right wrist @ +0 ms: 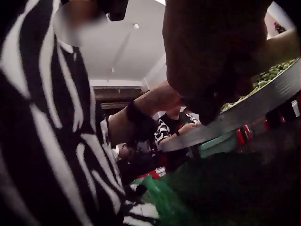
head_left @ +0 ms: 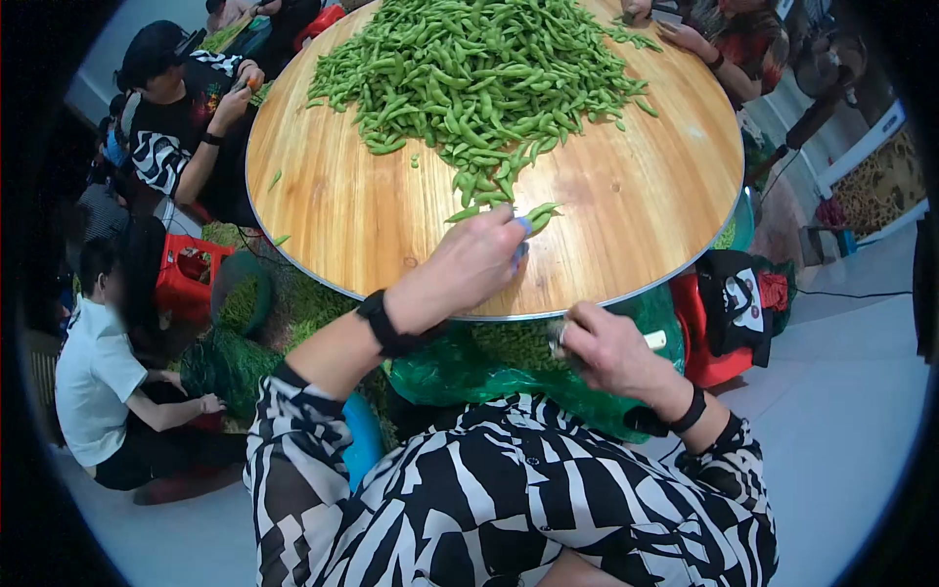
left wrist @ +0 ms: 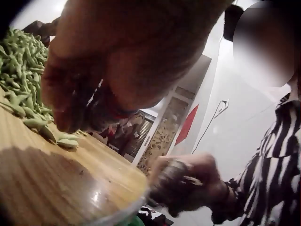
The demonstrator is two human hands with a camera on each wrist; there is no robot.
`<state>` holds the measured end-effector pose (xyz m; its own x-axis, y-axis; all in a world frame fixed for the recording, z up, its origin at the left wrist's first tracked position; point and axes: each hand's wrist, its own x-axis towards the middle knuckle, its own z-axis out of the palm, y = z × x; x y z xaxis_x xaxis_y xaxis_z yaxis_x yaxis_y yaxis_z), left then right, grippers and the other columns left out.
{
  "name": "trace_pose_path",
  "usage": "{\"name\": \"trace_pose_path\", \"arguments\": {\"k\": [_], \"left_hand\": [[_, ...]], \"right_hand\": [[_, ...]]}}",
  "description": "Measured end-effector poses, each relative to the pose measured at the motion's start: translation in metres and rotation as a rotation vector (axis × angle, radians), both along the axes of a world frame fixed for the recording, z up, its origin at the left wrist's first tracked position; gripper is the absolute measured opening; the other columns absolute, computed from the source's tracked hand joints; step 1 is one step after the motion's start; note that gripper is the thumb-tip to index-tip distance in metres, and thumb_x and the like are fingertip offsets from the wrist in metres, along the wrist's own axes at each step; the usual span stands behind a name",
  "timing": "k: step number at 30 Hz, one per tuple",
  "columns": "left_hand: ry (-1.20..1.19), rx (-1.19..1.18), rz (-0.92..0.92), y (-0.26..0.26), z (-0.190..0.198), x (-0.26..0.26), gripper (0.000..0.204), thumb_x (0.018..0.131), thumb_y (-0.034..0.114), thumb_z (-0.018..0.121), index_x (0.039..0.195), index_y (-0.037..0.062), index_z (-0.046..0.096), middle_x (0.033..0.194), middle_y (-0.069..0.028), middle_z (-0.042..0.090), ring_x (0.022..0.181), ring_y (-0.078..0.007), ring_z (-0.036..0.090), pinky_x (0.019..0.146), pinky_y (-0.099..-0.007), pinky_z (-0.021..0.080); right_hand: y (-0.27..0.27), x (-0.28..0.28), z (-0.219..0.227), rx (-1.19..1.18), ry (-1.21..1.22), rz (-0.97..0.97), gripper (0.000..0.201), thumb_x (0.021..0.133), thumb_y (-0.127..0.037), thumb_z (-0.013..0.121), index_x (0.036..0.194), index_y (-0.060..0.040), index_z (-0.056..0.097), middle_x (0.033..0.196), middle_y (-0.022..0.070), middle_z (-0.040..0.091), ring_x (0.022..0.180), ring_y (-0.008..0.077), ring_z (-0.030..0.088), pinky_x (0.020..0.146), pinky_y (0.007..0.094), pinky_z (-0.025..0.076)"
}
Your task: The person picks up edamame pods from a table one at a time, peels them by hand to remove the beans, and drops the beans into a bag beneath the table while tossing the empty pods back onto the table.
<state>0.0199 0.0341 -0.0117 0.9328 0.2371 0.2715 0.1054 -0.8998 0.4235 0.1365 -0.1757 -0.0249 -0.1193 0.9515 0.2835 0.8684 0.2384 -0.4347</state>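
Observation:
My left hand (head_left: 465,264) reaches over the round wooden table (head_left: 626,205), its fingers curled down around green pods (head_left: 540,217) in front of the big heap (head_left: 469,88). Something blue shows at its fingertips. In the left wrist view, the left hand (left wrist: 117,61) is dark, with pods (left wrist: 68,141) just below its fingers. Off the near table edge, my right hand (head_left: 618,354) grips a tool whose pale handle end (head_left: 655,340) sticks out; the rest of it is mostly hidden. The right hand is blurred in the left wrist view and dark in the right wrist view (right wrist: 211,61).
Below the table edge, a green plastic bag (head_left: 430,377) holds small green pieces. Red stools stand left (head_left: 191,279) and right (head_left: 719,362), the right one with a black bag (head_left: 734,303) on it. Several people sit or work around.

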Motion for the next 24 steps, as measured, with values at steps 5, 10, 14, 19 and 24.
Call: {"name": "trace_pose_path", "arguments": {"k": [5, 10, 14, 19, 24], "left_hand": [[0.03, 0.127, 0.106, 0.002, -0.021, 0.029, 0.011, 0.078, 0.007, 0.061, 0.085, -0.0002, 0.057, 0.085, -0.018, 0.056, 0.079, -0.0375, 0.059, 0.069, -0.0445, 0.049], [-0.109, 0.059, 0.1, 0.002, -0.026, 0.022, 0.015, 0.076, 0.008, 0.065, 0.086, -0.0001, 0.057, 0.081, -0.0167, 0.057, 0.074, -0.0382, 0.059, 0.065, -0.0441, 0.048], [0.002, -0.258, 0.078, -0.006, -0.007, 0.004, 0.02, 0.078, 0.01, 0.067, 0.089, -0.0006, 0.055, 0.074, -0.0146, 0.058, 0.068, -0.0316, 0.058, 0.062, -0.0395, 0.046], [-0.036, -0.742, 0.08, -0.023, -0.001, -0.018, 0.018, 0.084, 0.009, 0.067, 0.095, -0.0001, 0.057, 0.073, -0.0048, 0.06, 0.065, -0.0133, 0.055, 0.058, -0.0283, 0.045], [-0.073, -1.242, 0.088, -0.04, 0.012, -0.032, 0.013, 0.085, 0.006, 0.067, 0.096, 0.0019, 0.062, 0.078, -0.0005, 0.063, 0.062, -0.0064, 0.054, 0.052, -0.0199, 0.041]], "right_hand": [[-0.022, 0.007, -0.035, -0.099, -0.031, -0.04, 0.027, 0.078, -0.012, 0.065, 0.101, -0.0014, 0.056, 0.091, 0.0143, 0.055, 0.078, 0.0322, 0.06, 0.066, 0.0395, 0.052], [-0.014, 0.0, -0.044, -0.645, 0.536, 0.378, 0.02, 0.079, -0.014, 0.058, 0.094, -0.0021, 0.054, 0.081, 0.0197, 0.059, 0.079, 0.0373, 0.059, 0.067, 0.0451, 0.046], [-0.015, -0.004, -0.044, -0.634, 0.464, 0.537, 0.019, 0.079, -0.015, 0.057, 0.093, -0.0031, 0.054, 0.072, 0.0189, 0.058, 0.07, 0.0401, 0.058, 0.063, 0.0483, 0.044], [-0.008, -0.007, 0.016, -0.478, 0.335, 0.318, 0.019, 0.084, -0.015, 0.056, 0.099, -0.0042, 0.051, 0.075, 0.0201, 0.059, 0.07, 0.0391, 0.06, 0.061, 0.0466, 0.047], [0.001, -0.002, 0.022, -0.233, 0.917, -0.278, 0.043, 0.096, -0.02, 0.049, 0.135, -0.002, 0.041, 0.086, 0.0045, 0.056, 0.07, 0.0159, 0.056, 0.063, 0.0296, 0.047]]}}
